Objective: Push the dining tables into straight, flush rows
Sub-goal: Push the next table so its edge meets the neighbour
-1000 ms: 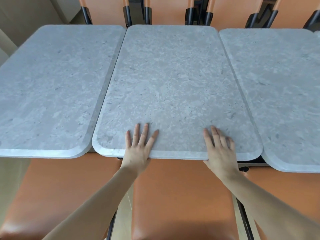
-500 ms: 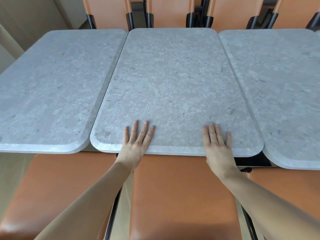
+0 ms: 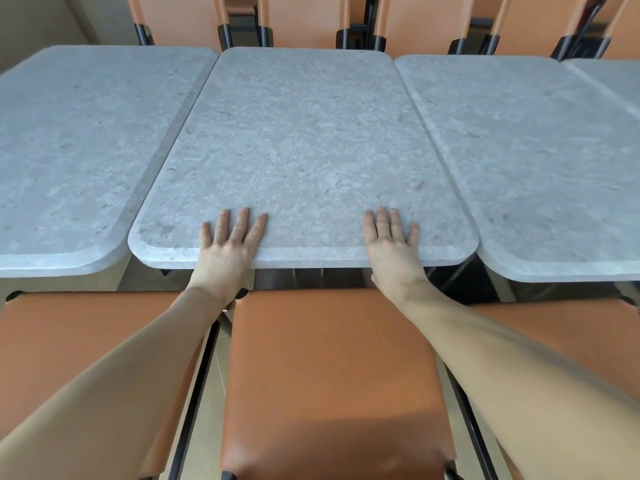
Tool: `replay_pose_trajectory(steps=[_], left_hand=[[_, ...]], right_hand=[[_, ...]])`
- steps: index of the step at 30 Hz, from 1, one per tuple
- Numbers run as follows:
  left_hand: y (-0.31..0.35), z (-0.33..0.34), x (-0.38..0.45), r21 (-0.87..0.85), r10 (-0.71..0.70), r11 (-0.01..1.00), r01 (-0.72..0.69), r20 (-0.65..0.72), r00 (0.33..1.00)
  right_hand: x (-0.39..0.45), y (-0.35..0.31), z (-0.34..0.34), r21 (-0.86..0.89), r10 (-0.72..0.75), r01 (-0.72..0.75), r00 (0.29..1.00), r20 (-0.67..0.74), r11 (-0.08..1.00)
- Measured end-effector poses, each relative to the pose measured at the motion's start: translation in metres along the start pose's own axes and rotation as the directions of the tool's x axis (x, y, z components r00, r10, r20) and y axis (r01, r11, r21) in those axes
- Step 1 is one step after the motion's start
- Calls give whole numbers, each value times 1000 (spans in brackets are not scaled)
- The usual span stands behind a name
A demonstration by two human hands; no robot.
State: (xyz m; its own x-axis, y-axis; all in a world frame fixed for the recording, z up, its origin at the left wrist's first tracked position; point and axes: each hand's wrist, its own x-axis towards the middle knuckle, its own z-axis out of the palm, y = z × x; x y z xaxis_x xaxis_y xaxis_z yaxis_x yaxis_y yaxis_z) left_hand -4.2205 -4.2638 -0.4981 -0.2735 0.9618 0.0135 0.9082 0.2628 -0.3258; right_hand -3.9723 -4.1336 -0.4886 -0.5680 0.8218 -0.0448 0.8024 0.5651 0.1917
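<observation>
Three grey stone-look dining tables stand side by side. My left hand (image 3: pixel 230 249) and my right hand (image 3: pixel 393 245) lie flat, fingers straight, on the near edge of the middle table (image 3: pixel 304 143). The left table (image 3: pixel 76 140) sits close against it, its near edge slightly nearer to me. On the other side, the right table (image 3: pixel 540 161) has its near edge a little nearer to me as well, and its far edge is also set nearer. A narrow seam separates each pair.
Orange leather chair seats (image 3: pixel 332 382) stand under the near edges in front of me. More orange chair backs (image 3: pixel 301 19) with black frames line the far side. A further table corner (image 3: pixel 613 77) shows at the far right.
The middle table has slid away from me under both flat hands; its near edge now sits farther back, and the chair seat in front is more exposed.
</observation>
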Motion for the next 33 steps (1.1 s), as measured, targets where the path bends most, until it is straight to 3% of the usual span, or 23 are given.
replay_pose_trajectory(steps=[27,30,33], left_hand=[[20,-17,-58,-99,-98,990,95,-23,995],[28,-24,-61,-101,-147,983,151,46,988],[34,-44,-57,-54,-142,986,157,217,966]], right_hand=[[-58,-11,-4,78,47,-44,998,-39,996],[-59,-11,-8,86,32,-30,999,-27,996],[-58,-6,-16,123,-3,-2,999,37,992]])
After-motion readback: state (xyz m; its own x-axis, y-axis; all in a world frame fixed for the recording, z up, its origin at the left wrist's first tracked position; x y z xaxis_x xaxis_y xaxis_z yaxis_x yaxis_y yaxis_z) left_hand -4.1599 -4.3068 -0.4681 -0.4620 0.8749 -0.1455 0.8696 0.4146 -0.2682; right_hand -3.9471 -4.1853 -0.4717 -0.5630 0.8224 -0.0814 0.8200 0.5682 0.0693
